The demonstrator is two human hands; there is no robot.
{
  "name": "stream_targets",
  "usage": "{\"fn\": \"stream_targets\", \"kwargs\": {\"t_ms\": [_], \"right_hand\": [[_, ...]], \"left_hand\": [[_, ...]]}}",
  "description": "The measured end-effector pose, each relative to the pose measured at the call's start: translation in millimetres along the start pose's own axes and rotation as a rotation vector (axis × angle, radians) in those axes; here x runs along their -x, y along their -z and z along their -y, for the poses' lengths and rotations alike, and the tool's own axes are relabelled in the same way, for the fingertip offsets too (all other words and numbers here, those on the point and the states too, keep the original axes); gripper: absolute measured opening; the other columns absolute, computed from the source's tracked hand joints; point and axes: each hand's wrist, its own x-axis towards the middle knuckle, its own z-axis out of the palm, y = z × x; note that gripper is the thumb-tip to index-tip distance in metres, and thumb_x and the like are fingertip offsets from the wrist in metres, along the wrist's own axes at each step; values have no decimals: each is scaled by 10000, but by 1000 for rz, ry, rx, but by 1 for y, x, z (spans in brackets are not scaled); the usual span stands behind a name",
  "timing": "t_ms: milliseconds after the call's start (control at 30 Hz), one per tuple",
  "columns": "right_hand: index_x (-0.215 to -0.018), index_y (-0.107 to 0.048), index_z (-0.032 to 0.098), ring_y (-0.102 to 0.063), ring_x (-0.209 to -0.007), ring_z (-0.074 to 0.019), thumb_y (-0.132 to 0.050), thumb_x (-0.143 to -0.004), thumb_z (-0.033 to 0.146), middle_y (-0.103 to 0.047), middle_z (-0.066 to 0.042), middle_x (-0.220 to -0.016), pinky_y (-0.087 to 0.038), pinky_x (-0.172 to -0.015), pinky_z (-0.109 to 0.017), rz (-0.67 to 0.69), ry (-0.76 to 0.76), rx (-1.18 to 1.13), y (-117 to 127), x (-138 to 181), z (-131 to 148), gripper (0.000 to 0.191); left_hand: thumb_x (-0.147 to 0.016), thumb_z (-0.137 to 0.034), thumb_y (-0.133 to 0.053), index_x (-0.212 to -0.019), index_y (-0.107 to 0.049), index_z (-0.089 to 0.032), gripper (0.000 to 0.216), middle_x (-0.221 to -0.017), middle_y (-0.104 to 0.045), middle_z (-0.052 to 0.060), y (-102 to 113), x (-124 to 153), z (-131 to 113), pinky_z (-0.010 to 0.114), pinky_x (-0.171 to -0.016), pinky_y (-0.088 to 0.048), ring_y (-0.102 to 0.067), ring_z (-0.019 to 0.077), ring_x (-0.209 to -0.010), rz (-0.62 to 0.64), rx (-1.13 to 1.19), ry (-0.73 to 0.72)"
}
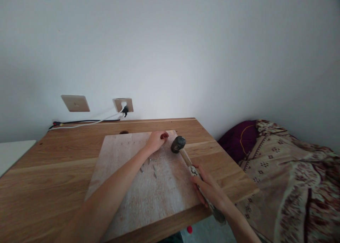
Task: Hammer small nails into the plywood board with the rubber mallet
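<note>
My right hand [208, 188] is wrapped round the wooden handle of a hammer [187, 158]. Its short, dark, blocky head hovers or rests by the right edge of a pale wooden board [148, 200]; contact cannot be made out. At the board's far right corner my left hand [157, 140] is closed, thumb and fingers pinched together. Whatever sits in that pinch is too small to name. Several loose nails [155, 174] lie on the board near my left forearm. A row of tiny nails or marks [129, 143] runs along the board's far side, left of my left hand.
Under the board is a wooden table [53, 172], its far edge against a white wall. Cables [90, 122] run along the back to a wall socket [127, 104]. Right of the table are patterned bedding [276, 172] and a purple cushion [239, 138]. A red object [189, 229] shows below the table.
</note>
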Motion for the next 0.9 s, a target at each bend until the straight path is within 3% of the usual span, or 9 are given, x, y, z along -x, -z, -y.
{"fn": "stream_targets", "kwargs": {"t_ms": [100,267,533,700,900], "right_hand": [[-1334,-432,209,-420,-299,-115,-519,-884,487,-451,156,-485,-293,-288,-180,-22,67,35,1,-5,-2,536],[-1250,-466,225,-419,-312,-95,-532,-865,458,-510,139,-567,-320,-294,-186,-58,111,21,2,-14,9,455],[-1268,-483,226,-445,-329,-100,-562,-819,464,-499,134,-580,-344,-295,-194,-92,94,12,-1,-20,24,514],[-1304,-483,230,-473,-347,-112,-551,-883,434,-518,122,-591,-349,-307,-201,-96,115,43,-3,-26,19,473],[-1232,-489,223,-453,-329,-112,-544,-924,522,-518,116,-581,-344,-296,-202,-110,128,98,-5,-34,15,432]], "left_hand": [[-855,-56,-656,-963,-788,-162,201,-923,-807,65,-3,1,2,325,-878,-573,-742,201,-875,-14,-2,-7],[-853,-41,-663,-979,-790,-147,208,-926,-808,77,-3,1,0,302,-853,-560,-739,196,-869,2,-5,-7],[-869,-87,-634,-984,-797,-163,213,-948,-814,81,-1,2,0,325,-876,-565,-739,203,-878,17,-47,-24],[-858,-79,-648,-998,-804,-154,223,-974,-811,96,-3,3,2,311,-873,-550,-737,210,-888,38,-66,-50],[-894,-110,-643,-1030,-783,-184,208,-952,-807,70,-4,5,-2,317,-908,-551,-738,205,-905,20,-65,-36]]}}
